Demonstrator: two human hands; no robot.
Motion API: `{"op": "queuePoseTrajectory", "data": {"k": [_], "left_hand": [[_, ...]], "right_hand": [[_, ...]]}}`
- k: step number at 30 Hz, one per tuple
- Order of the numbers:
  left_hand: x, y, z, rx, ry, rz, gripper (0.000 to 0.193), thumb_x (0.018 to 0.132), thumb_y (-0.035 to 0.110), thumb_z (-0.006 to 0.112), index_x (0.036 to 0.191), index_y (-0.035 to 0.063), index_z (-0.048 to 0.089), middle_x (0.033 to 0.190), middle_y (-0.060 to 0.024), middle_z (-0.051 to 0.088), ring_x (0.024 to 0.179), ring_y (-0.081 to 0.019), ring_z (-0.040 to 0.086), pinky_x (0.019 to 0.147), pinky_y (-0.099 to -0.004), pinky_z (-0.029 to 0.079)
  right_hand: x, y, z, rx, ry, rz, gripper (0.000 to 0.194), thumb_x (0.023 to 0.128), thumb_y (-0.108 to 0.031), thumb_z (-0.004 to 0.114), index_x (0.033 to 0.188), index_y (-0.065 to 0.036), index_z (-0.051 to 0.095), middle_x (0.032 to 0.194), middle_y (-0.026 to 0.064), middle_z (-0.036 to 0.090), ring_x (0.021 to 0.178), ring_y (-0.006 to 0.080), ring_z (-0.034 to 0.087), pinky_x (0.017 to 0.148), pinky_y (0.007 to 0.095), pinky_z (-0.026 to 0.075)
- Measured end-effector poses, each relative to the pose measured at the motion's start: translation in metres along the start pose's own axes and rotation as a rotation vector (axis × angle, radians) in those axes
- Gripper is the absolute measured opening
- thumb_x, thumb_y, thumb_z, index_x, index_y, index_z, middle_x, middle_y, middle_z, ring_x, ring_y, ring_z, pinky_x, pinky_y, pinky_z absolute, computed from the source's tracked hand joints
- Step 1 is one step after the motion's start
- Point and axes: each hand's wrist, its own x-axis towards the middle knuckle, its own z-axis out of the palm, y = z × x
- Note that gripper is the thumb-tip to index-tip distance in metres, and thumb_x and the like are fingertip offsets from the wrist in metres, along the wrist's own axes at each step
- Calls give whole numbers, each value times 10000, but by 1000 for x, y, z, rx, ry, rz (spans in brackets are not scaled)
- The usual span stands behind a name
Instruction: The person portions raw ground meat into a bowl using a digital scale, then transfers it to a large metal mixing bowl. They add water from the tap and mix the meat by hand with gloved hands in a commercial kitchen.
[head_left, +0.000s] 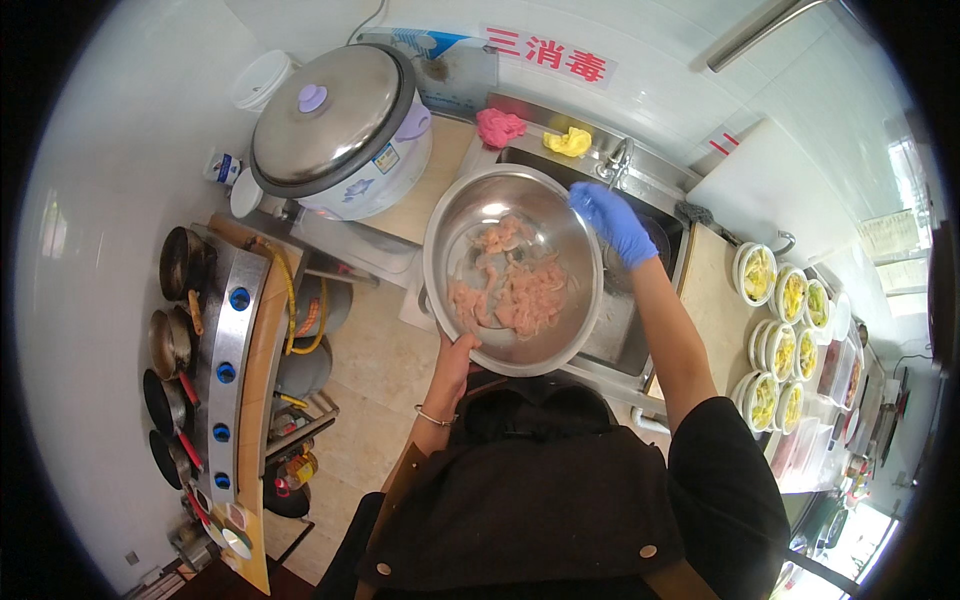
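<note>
A large stainless steel bowl (517, 180) is in front of me, over the edge of the sink (611, 337). Strips of raw pale-pink meat (529, 296) lie in its bottom with a little liquid. My left hand (454, 367), bare with a bangle at the wrist, grips the near-left rim, thumb on top. In a blue disposable glove, my right hand (611, 225) is at the bowl's upper-right rim, fingers curled over it. The underside of the bowl is hidden.
A large lidded electric rice cooker (337, 120) stands at the left back. Pink (500, 127) and yellow (568, 142) cloths lie behind the sink by the faucet (619, 159). Stacked food tubs (780, 352) occupy the right counter. A gas stove (225, 367) with several pans is at left.
</note>
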Motion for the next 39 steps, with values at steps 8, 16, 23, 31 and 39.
{"op": "queuePoseTrajectory", "data": {"k": [8,16,23,31,39], "left_hand": [[-11,19,16,-19,0,-68,822,744,13,492,1487,102,152,1354,-142,391,1191,-290,459,855,-383,534],[0,-6,16,67,-14,88,686,753,77,514,1404,70,296,1214,-127,486,1025,-254,547,762,-390,537],[-4,2,4,-1,20,51,619,764,127,527,1351,59,346,1132,-120,541,912,-253,609,670,-422,578],[-6,24,23,-26,30,8,527,783,126,507,1294,51,399,1047,-99,568,871,-230,620,706,-432,572],[-8,23,18,-44,20,-11,768,767,20,497,1462,114,183,1193,-109,481,1012,-231,550,727,-355,562]], "right_hand": [[-51,-4,100,-1305,-308,-188,428,928,-265,569,1343,-165,534,1274,133,558,1191,319,522,1021,428,412],[-41,83,135,-1661,-940,-1004,284,794,-145,591,1077,-159,599,1243,123,524,1209,292,485,1029,472,368],[-46,82,64,-1717,-109,-273,356,826,-242,640,1144,-103,562,1205,203,533,1113,399,513,907,482,455],[-100,102,118,-1491,-396,-384,689,779,-201,698,1392,-87,405,1316,264,433,1186,413,472,995,449,425],[-90,110,95,-1640,-346,21,697,766,-251,704,1372,-60,419,1327,242,435,1190,388,479,969,497,438]]}}
